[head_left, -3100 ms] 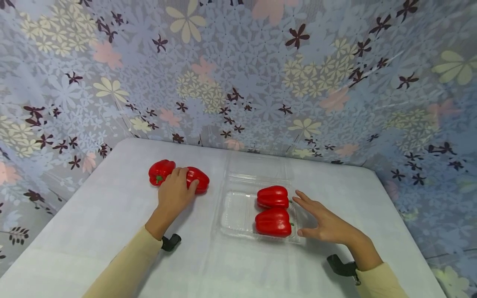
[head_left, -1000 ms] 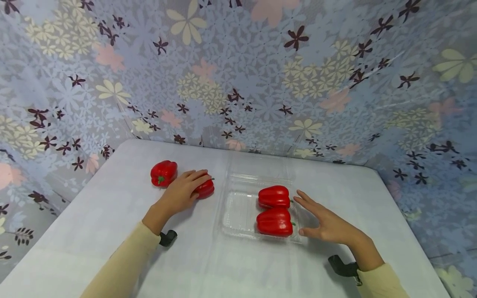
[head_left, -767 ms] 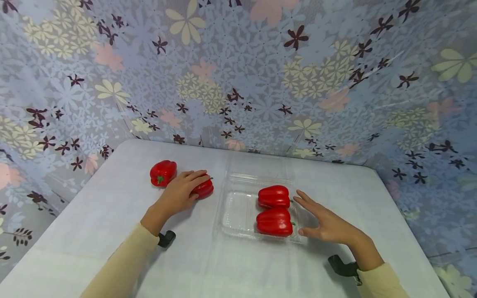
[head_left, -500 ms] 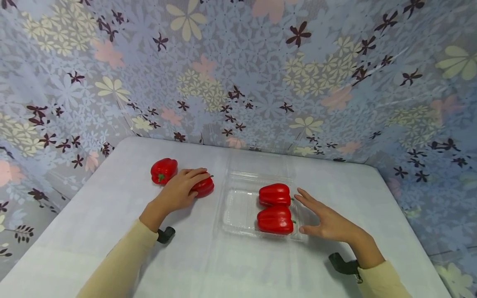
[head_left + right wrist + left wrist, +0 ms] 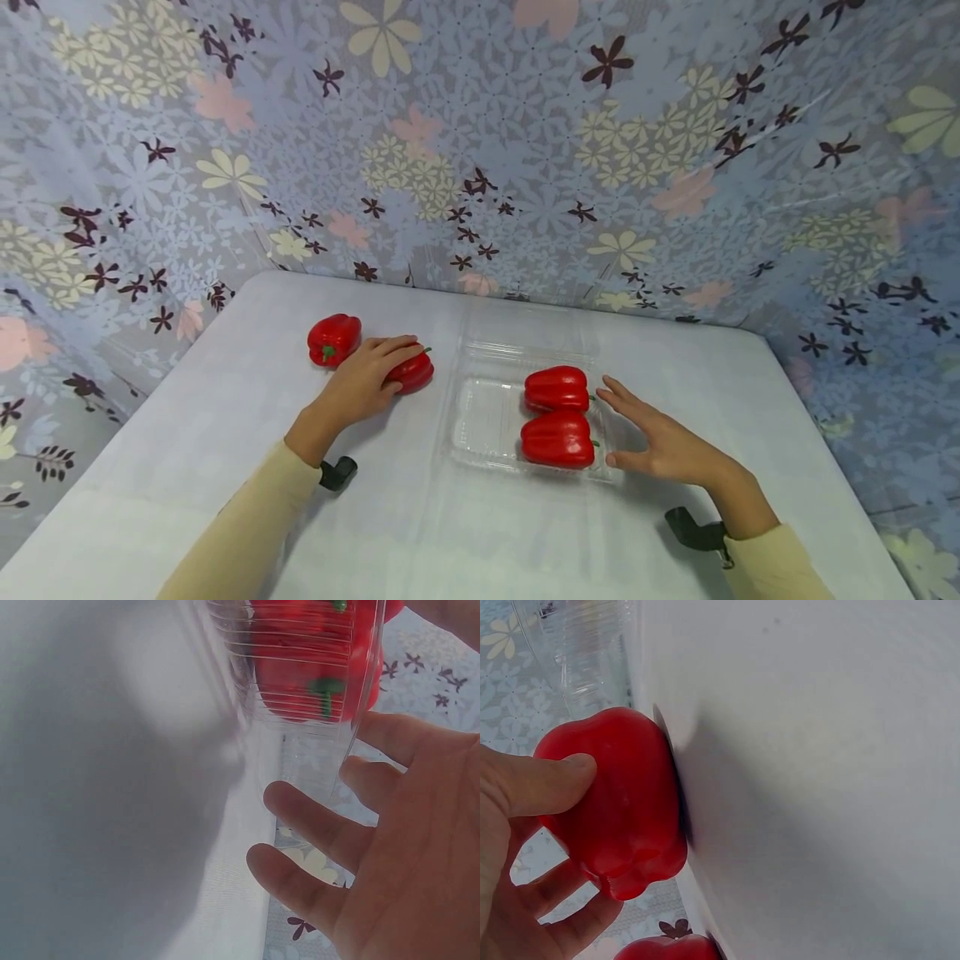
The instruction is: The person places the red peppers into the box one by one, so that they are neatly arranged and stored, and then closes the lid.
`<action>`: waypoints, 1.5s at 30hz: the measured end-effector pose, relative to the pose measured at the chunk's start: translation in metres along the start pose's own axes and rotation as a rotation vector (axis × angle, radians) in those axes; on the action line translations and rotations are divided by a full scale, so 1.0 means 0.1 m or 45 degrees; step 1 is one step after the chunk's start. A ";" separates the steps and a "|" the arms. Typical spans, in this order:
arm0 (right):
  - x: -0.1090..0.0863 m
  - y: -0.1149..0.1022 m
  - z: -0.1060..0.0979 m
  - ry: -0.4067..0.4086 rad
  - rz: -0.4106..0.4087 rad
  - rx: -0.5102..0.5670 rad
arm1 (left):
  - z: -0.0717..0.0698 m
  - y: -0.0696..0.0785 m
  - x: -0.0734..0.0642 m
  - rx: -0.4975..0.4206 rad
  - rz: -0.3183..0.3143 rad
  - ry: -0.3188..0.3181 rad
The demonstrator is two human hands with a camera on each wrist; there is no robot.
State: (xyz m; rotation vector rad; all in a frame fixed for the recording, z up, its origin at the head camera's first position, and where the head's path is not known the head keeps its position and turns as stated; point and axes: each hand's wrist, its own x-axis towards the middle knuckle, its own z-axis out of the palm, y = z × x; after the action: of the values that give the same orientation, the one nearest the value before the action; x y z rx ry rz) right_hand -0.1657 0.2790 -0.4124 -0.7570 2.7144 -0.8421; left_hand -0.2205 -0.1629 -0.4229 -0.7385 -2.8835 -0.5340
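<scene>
My left hand [image 5: 363,379] holds a red bell pepper [image 5: 414,375] on the table, its green stem pointing right towards the container. In the left wrist view the thumb presses one side of this bell pepper [image 5: 630,802] and the fingers reach round the other. Two more red bell peppers, a far one [image 5: 557,388] and a near one [image 5: 557,439], lie side by side in the right half of a clear plastic container [image 5: 480,417], stems to the right. My right hand [image 5: 667,442] is beside the container's right wall, fingers spread, fingertips at the rim in the right wrist view.
Another red bell pepper [image 5: 334,339] lies further left, its green stem towards me. The container's clear lid [image 5: 525,327] lies folded back behind it. A white cloth covers the table [image 5: 480,533], and a flowered curtain [image 5: 480,150] hangs along the back edge.
Since the oldest frame, my left hand has turned the bell pepper so its stem shows on the right, and shifted it slightly right. My right hand has stayed in place.
</scene>
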 end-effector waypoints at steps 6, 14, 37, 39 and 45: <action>-0.01 0.00 -0.01 -0.002 0.011 -0.014 | 0.01 0.00 0.00 -0.021 0.003 -0.003; 0.01 -0.04 -0.01 -0.008 0.012 -0.021 | -0.04 0.03 -0.03 -0.081 0.024 0.037; 0.02 0.01 -0.02 -0.020 -0.017 -0.028 | -0.30 0.39 -0.03 -0.236 0.234 0.194; 0.01 0.01 -0.02 -0.030 -0.017 -0.011 | -0.31 0.44 -0.01 -0.242 0.250 0.190; 0.02 0.00 -0.03 -0.057 -0.009 -0.012 | -0.32 0.55 0.01 -0.289 0.307 0.165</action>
State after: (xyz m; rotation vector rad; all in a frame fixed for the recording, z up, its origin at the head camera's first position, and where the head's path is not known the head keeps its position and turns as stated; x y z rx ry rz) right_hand -0.1687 0.2794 -0.4102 -0.7780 2.6799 -0.8050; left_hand -0.1937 -0.1289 -0.3761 -1.0255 -2.5933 -0.8501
